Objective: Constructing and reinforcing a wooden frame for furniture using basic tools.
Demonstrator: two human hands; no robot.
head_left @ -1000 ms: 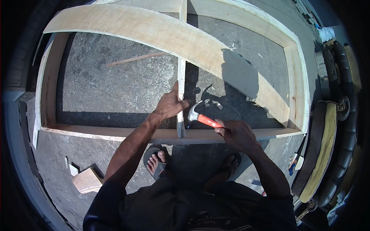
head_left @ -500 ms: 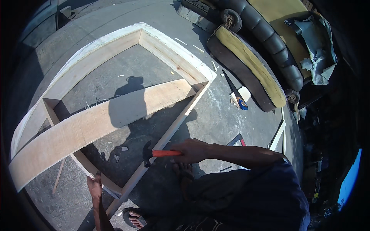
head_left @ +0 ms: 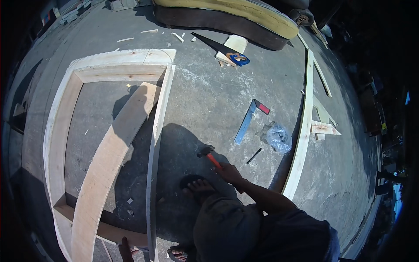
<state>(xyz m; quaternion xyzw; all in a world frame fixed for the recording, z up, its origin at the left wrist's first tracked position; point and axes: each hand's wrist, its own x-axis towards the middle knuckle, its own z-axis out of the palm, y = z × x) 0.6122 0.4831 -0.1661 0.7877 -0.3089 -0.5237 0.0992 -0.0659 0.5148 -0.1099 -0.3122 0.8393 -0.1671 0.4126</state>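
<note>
Closed around the red handle of the hammer (head_left: pixel 213 160), the right hand (head_left: pixel 229 174) has the tool in a full wrap in the head view, its dark metal head pointing up and to the left. The hammer hangs over shaded concrete, apart from the wooden frame (head_left: pixel 125 56) and just above a sandalled foot (head_left: pixel 200 187). The left hand (head_left: pixel 125 251) is at the lower edge of the same view, partly cut off and in shadow; a digit lies against the crosspiece (head_left: pixel 120 234) of the frame, but I cannot tell how firmly the hand holds it or how far it is curled. The frame lies on the ground at the left, with a wide plank (head_left: pixel 107 146) slanting across it, over the crosspiece at one end and reaching toward the far corner at the other. Right of the frame, on the concrete, are a try square (head_left: pixel 245 125) with a red-marked stock, a clear plastic bag (head_left: pixel 279 138) near it, and a dark pen (head_left: pixel 254 156). Farther off, a blue-handled handsaw (head_left: pixel 214 46) rests across pale offcuts (head_left: pixel 237 42), near a yellow and brown cushioned piece (head_left: pixel 227 19). A long timber (head_left: pixel 302 129) runs along the right side
</note>
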